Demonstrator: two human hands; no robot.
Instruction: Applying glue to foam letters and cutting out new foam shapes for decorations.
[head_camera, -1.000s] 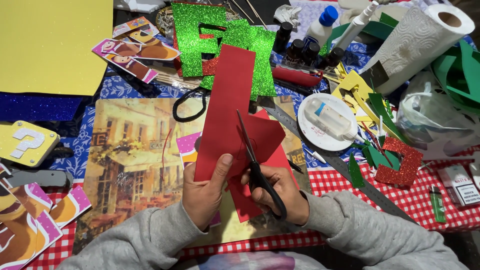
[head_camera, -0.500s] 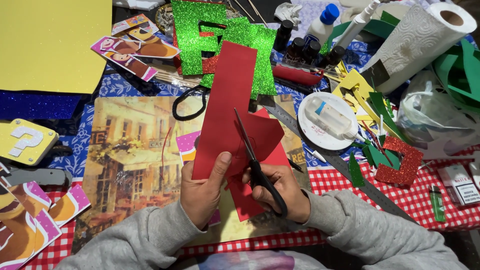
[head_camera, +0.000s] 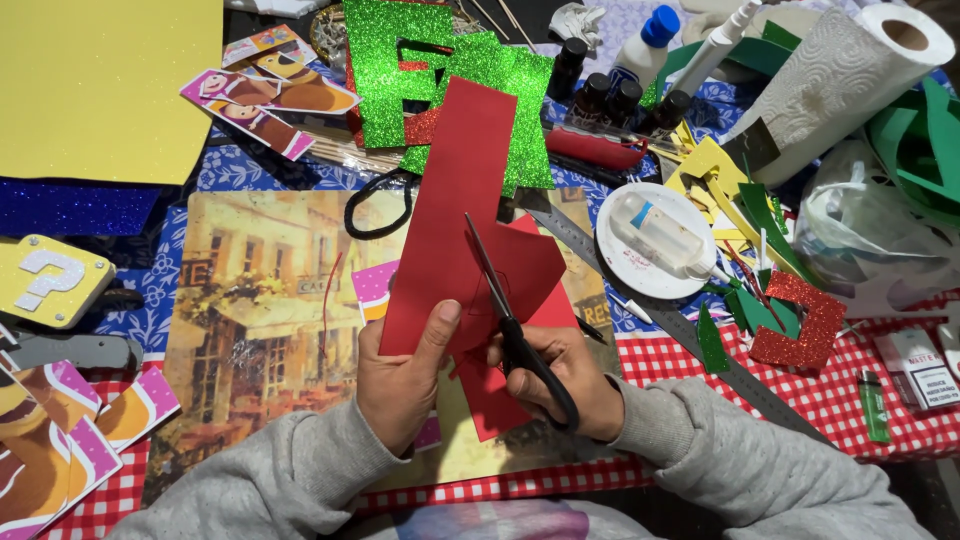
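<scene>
The left hand (head_camera: 400, 375) holds the red paper (head_camera: 455, 230) up over the tabletop (head_camera: 850, 390) while the right hand (head_camera: 560, 375), wrapped around the black scissors (head_camera: 515, 335), should snip slowly along the line, fingers kept off the blades.

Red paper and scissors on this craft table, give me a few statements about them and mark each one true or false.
1. The right hand holds black-handled scissors. True.
2. The left hand holds a sheet of blue paper. False: it grips the red paper.
3. The scissors' blades lie over the red paper. True.
4. The paper towel roll stands at the left edge of the table. False: it lies at the upper right.
5. A glue bottle lies on the white plate. True.
</scene>
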